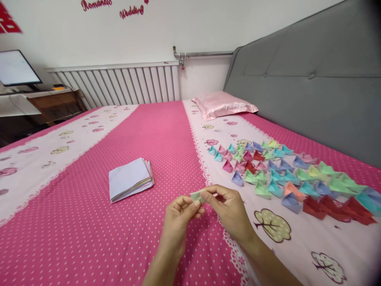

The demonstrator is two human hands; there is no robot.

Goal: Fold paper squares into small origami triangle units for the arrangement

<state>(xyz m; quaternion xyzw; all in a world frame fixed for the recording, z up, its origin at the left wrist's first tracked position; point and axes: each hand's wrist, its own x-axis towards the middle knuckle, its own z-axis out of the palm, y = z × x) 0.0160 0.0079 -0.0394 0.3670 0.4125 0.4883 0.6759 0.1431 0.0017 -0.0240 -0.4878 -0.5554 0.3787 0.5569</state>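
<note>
Both of my hands meet low in the middle of the view over the pink dotted bedspread (89, 222). Between them is a small pale green folded paper (197, 196). My left hand (178, 218) pinches its lower edge with curled fingers. My right hand (228, 206) pinches its right side with thumb and fingertips. A stack of square coloured paper sheets (129, 178), white side up, lies on the bed to the left of my hands. To the right, several small folded paper boats (285, 178) in many colours lie in rows on the pale band of the spread.
A pink satin pillow (223, 105) lies at the head of the bed by the grey padded headboard (312, 83). A white radiator (119, 83) runs along the far wall. A monitor (16, 67) stands on a desk at far left.
</note>
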